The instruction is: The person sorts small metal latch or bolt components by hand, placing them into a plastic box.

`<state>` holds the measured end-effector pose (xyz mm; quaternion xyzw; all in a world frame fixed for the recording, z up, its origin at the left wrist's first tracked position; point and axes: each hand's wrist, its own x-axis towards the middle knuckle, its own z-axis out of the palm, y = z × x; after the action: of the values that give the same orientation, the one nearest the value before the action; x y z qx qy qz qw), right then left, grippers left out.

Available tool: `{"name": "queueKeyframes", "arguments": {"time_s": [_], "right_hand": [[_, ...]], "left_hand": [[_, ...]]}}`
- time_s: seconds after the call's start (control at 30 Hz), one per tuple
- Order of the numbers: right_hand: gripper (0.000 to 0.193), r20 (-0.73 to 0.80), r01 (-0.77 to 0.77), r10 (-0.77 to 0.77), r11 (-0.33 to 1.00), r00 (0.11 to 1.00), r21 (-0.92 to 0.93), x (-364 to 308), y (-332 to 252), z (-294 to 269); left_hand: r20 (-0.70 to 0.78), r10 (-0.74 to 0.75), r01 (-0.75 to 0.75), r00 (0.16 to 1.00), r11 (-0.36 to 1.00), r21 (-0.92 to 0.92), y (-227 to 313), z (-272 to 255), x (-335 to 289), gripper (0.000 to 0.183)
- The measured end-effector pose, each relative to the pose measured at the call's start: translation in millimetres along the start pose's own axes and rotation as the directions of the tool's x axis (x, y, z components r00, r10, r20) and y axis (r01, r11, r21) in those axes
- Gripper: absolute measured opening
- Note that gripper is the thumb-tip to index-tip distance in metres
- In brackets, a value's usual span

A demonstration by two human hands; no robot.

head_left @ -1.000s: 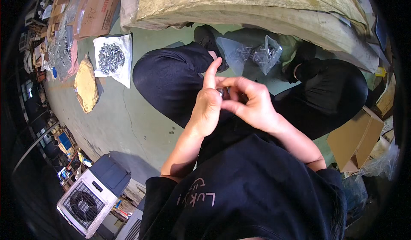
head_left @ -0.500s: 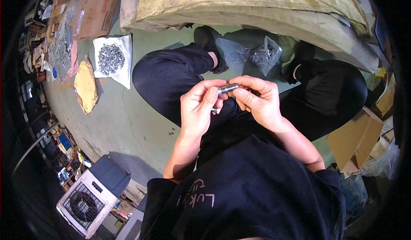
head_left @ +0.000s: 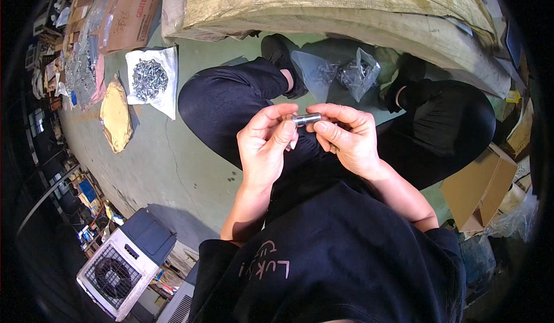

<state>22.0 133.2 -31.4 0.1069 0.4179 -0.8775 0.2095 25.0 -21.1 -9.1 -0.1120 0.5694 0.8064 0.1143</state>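
Observation:
Between my two hands, above my lap, is a short shiny metal bolt (head_left: pixel 307 119) lying nearly level. My left hand (head_left: pixel 261 144) pinches its left end between thumb and fingers. At the right end, the fingertips and thumb of my right hand (head_left: pixel 350 139) close on it. The curled lower fingers of both hands are partly hidden, so I cannot tell whether they hold anything more. On the floor beyond my hands lies a clear plastic bag (head_left: pixel 359 76) with metal pieces inside.
A white sheet (head_left: pixel 169 101) at the left bears a heap of small metal parts (head_left: pixel 150 79). Near it are a yellowish slab (head_left: pixel 115 115) and a cardboard box (head_left: pixel 130 17). A cloth-covered surface (head_left: pixel 323 11) stands ahead, an open carton (head_left: pixel 482 187) right, a fan unit (head_left: pixel 115 271) lower left.
My left hand has shifted slightly left, its fingers loosening a little around the bolt. The bolt has turned nearer to level. My right hand has barely moved.

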Motion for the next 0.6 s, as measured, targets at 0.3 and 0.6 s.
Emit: {"name": "queueKeyframes", "arguments": {"time_s": [0.3, 0.6], "right_hand": [[0.023, 0.008, 0.004, -0.004, 1.0, 1.0, 0.012, -0.5, -1.1, 0.5], [0.022, -0.014, -0.009, 0.01, 0.998, 1.0, 0.067, 0.3, 0.3, 2.5]], "left_hand": [[-0.003, 0.069, -0.069, 0.998, 0.997, 0.019, 1.4, 2.3, -1.5, 0.026], [-0.013, 0.097, -0.093, 0.995, 0.98, 0.176, 9.9, 7.5, -4.2, 0.028]]}}
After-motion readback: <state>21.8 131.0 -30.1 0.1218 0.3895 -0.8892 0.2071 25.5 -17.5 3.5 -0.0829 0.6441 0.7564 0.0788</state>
